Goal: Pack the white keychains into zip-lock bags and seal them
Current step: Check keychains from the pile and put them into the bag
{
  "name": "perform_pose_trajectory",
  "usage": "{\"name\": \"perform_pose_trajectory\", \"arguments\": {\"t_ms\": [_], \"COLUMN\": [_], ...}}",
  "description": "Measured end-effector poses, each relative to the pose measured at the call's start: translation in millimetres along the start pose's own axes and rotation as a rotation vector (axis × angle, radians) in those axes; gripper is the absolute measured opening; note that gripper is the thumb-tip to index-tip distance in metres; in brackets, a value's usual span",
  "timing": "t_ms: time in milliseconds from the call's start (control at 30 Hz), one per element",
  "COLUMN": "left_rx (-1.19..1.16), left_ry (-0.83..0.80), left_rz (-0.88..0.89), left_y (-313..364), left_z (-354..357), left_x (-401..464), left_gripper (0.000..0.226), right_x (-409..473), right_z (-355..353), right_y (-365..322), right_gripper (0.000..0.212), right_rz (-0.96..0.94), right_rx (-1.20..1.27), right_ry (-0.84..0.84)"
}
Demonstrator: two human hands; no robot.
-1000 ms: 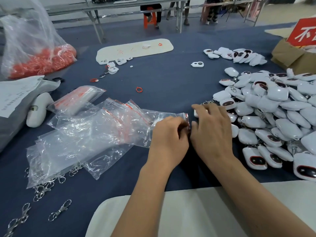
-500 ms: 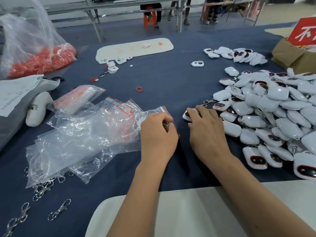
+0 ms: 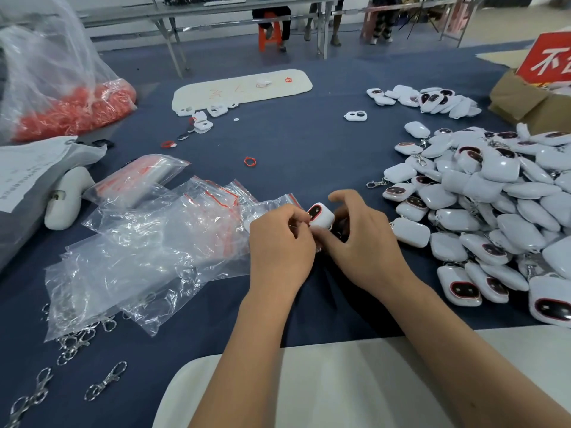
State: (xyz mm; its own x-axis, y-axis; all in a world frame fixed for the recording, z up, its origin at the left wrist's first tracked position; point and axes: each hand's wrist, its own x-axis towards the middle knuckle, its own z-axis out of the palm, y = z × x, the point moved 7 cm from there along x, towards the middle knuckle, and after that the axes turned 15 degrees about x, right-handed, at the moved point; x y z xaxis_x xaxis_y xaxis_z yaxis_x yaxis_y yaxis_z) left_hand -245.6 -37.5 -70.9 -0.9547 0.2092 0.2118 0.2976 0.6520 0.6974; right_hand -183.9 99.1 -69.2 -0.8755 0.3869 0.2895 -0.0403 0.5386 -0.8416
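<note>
Keychain point(image 3: 320, 215), white with a dark red-rimmed oval window, sits between both hands near the middle of the table, at the mouth of a zip-lock bag point(image 3: 272, 205). Right hand point(image 3: 364, 242) has thumb and curled fingers around the keychain. Left hand point(image 3: 279, 245) has its fingers curled, pinching the bag's opening edge beside the keychain. Loose clear bags point(image 3: 148, 251) with red seal strips lie spread to the left. Heap of white keychains point(image 3: 500, 211) covers the right side, with a smaller cluster point(image 3: 432, 98) further back.

Table is covered in dark blue cloth point(image 3: 302, 143). Metal clasps point(image 3: 105, 381) lie scattered at the near left. A large clear sack of red rings point(image 3: 71, 109) stands at the far left; a cardboard box point(image 3: 525, 100) with a red sign sits at the far right. A white board point(image 3: 244, 88) lies at the far centre. Beyond, metal-legged tables and an orange stool point(image 3: 270, 34) stand on a grey floor.
</note>
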Motion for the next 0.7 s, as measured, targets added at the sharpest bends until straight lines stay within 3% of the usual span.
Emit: {"name": "perform_pose_trajectory", "arguments": {"t_ms": [100,233,300,433,700], "left_rx": [-0.001,-0.148,-0.302,-0.470,-0.709], "left_ry": [-0.002,0.022,-0.001,-0.022,-0.158], "left_rz": [0.011,-0.057,-0.108,-0.147,-0.231], "left_y": [0,-5,-4,-2,-1], "left_z": [0,-1,0,-4,1], "left_x": [1,2,2,2,-1], "left_gripper": [0.027,0.016,0.010,0.018,0.025], "right_x": [4,5,4,1,-3], "right_z": [-2,-12,-11,3,1], "right_y": [4,10,13,7,1], "right_gripper": [0.034,0.018,0.024,0.039,0.035], "right_rz": [0.015,0.040,0.063,0.069,0.047], "right_rx": [0.003,0.286,0.486,0.663,0.851], "right_ry": [0.016,0.128,0.121,-0.044,-0.152]}}
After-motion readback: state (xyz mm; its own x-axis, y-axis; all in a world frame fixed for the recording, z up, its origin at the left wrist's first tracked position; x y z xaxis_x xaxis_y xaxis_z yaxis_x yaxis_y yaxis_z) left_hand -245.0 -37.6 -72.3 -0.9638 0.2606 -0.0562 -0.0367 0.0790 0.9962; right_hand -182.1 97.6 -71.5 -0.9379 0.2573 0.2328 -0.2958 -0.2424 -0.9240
